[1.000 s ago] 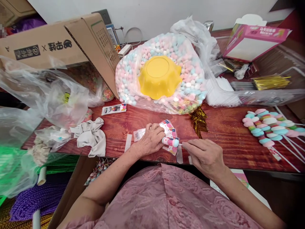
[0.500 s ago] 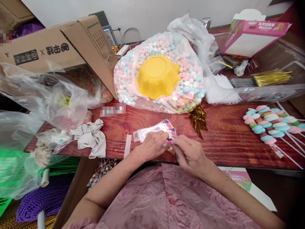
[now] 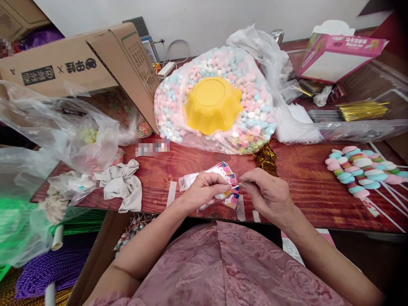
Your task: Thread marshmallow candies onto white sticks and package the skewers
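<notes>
Above the near edge of the table, my left hand point(image 3: 208, 189) is closed, thumb and forefinger pinching the edge of a small printed plastic bag point(image 3: 228, 193). Under it lies a fanned stack of clear bags point(image 3: 225, 169) with red, pink and blue printing. My right hand point(image 3: 269, 193) is closed in a pinch just right of the bag's edge. Whatever sits between its fingertips is too small to make out. Strips of pale tape point(image 3: 241, 208) stick to the table edge between the hands.
A big bag of pastel candies point(image 3: 172, 106) stands behind, a yellow bowl point(image 3: 213, 106) upside down on it. Marshmallow skewers point(image 3: 360, 170) lie right. Gold twist ties point(image 3: 266, 157) lie behind my right hand. Left are a cardboard box point(image 3: 73, 63) and a grey cloth point(image 3: 123, 185).
My right hand has moved a little right and up, away from my left hand. My left fingers have lifted into a pinch, and more of the printed bags shows between the hands.
</notes>
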`<state>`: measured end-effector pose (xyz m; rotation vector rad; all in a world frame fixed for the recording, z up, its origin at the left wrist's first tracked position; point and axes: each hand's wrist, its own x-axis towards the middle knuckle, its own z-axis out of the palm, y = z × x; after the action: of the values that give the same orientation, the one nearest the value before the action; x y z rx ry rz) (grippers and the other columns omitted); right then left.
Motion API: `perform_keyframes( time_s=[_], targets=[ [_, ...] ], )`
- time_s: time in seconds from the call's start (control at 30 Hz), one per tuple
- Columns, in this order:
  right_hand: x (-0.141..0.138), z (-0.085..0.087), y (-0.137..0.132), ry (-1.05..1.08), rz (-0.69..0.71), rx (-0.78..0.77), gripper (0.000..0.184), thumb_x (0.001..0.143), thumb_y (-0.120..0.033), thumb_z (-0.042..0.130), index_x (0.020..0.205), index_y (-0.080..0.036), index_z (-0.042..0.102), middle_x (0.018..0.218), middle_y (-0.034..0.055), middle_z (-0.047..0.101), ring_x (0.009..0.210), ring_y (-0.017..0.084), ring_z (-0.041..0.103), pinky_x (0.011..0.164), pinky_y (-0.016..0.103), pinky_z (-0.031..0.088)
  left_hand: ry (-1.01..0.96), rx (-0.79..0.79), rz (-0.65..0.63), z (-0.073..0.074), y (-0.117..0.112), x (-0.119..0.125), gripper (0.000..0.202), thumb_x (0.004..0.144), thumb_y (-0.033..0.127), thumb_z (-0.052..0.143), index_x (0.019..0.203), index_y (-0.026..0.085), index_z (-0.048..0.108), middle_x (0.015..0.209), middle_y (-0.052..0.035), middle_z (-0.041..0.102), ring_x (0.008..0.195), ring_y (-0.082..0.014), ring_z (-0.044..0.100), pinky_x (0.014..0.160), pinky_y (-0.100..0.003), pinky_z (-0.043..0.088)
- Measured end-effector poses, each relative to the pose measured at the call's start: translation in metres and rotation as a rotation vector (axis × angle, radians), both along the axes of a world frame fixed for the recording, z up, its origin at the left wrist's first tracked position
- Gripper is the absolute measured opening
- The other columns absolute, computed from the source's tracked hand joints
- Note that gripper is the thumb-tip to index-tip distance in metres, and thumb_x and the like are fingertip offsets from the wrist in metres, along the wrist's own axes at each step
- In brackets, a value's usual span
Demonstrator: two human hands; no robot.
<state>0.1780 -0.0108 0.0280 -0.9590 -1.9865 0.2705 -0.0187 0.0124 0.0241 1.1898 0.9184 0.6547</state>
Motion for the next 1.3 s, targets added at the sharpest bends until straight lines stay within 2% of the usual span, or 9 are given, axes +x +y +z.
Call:
perform_keyframes(
  time_s=[0.17, 0.23, 0.37, 0.47, 0.57, 0.77, 1.1, 1.2, 1.3],
  targets=[
    [-0.021, -0.001, 0.013, -0.033, 0.022, 0.04, 0.013, 0.092, -0.011, 0.046, 0.085, -0.02, 0.053, 0.07, -0.0004, 0.058, 0.061, 0.011, 0.055, 0.057, 0.022, 0.043, -0.114, 0.16, 0.234, -0.001, -0.002, 0.007, 0.034, 0.07, 0.044, 0.079, 0.066, 0.014, 0.065, 0.063, 0.0017, 0.058, 0.056, -0.0071, 0.047, 0.054, -0.02, 0.039],
    [-0.029, -0.004, 0.018, 0.093, 0.027, -0.008, 0.014, 0.092, -0.013, 0.049, 0.101, -0.021, 0.056, 0.079, 0.001, 0.061, 0.068, 0.012, 0.06, 0.062, 0.023, 0.047, -0.146, 0.178, 0.35, -0.002, -0.001, 0.007, 0.033, 0.071, 0.045, 0.079, 0.068, 0.015, 0.065, 0.065, 0.0019, 0.059, 0.057, -0.0073, 0.049, 0.055, -0.021, 0.04],
    [-0.045, -0.013, 0.018, 0.505, -0.055, -0.244, 0.053, 0.089, -0.023, 0.062, 0.137, -0.025, 0.04, 0.103, 0.0058, 0.061, 0.067, 0.012, 0.06, 0.057, 0.025, 0.051, -0.179, 0.208, 0.551, -0.003, 0.004, 0.004, 0.029, 0.073, 0.044, 0.079, 0.071, 0.017, 0.067, 0.064, 0.0025, 0.059, 0.057, -0.008, 0.05, 0.055, -0.021, 0.042],
    [-0.059, -0.023, 0.015, 0.557, -0.041, -0.351, 0.029, 0.085, -0.024, 0.067, 0.113, -0.023, 0.059, 0.089, 0.002, 0.061, 0.065, 0.012, 0.057, 0.056, 0.024, 0.049, -0.212, 0.305, 0.59, -0.003, 0.006, 0.005, 0.021, 0.074, 0.038, 0.079, 0.071, 0.018, 0.071, 0.068, 0.0016, 0.058, 0.065, -0.0093, 0.053, 0.063, -0.023, 0.046],
    [-0.068, -0.03, 0.015, 0.55, 0.006, -0.362, 0.005, 0.087, -0.021, 0.064, 0.088, -0.02, 0.069, 0.083, 0.0019, 0.063, 0.076, 0.014, 0.06, 0.067, 0.026, 0.051, -0.26, 0.368, 0.556, -0.005, 0.003, 0.005, 0.011, 0.078, 0.033, 0.077, 0.079, 0.022, 0.077, 0.082, -0.0004, 0.061, 0.081, -0.0109, 0.057, 0.078, -0.024, 0.047],
    [-0.065, -0.029, 0.021, 0.629, 0.043, -0.334, 0.021, 0.086, -0.014, 0.065, 0.096, -0.029, 0.077, 0.085, 0.0007, 0.064, 0.078, 0.013, 0.061, 0.068, 0.025, 0.051, -0.277, 0.145, 0.332, -0.013, -0.009, -0.01, 0.034, 0.09, 0.044, 0.063, 0.112, 0.021, 0.074, 0.103, -0.0063, 0.067, 0.095, -0.0156, 0.059, 0.088, -0.028, 0.044],
    [-0.071, -0.019, 0.015, 0.418, -0.049, -0.026, 0.02, 0.087, -0.009, 0.059, 0.091, -0.024, 0.072, 0.084, 0.0027, 0.065, 0.076, 0.015, 0.063, 0.066, 0.029, 0.051, -0.176, 0.112, 0.062, -0.007, -0.012, -0.02, 0.043, 0.087, 0.054, 0.061, 0.099, 0.014, 0.07, 0.08, -0.0015, 0.059, 0.08, -0.0137, 0.053, 0.08, -0.027, 0.043],
    [-0.068, -0.015, 0.019, 0.382, -0.039, -0.085, 0.014, 0.088, -0.011, 0.059, 0.084, -0.022, 0.068, 0.077, 0.0013, 0.063, 0.071, 0.014, 0.06, 0.062, 0.027, 0.049, -0.125, 0.088, 0.081, -0.003, -0.01, -0.021, 0.043, 0.083, 0.057, 0.065, 0.085, 0.014, 0.066, 0.075, 0.0004, 0.056, 0.076, -0.0124, 0.052, 0.075, -0.025, 0.042],
    [-0.055, -0.01, 0.027, 0.252, -0.021, 0.105, 0.019, 0.087, -0.008, 0.058, 0.096, -0.023, 0.068, 0.089, 0.0044, 0.067, 0.079, 0.016, 0.063, 0.068, 0.03, 0.051, -0.206, -0.025, 0.1, -0.004, -0.009, -0.023, 0.044, 0.08, 0.056, 0.067, 0.075, 0.014, 0.059, 0.07, 0.0002, 0.057, 0.068, -0.0108, 0.054, 0.066, -0.023, 0.041]
  ],
)
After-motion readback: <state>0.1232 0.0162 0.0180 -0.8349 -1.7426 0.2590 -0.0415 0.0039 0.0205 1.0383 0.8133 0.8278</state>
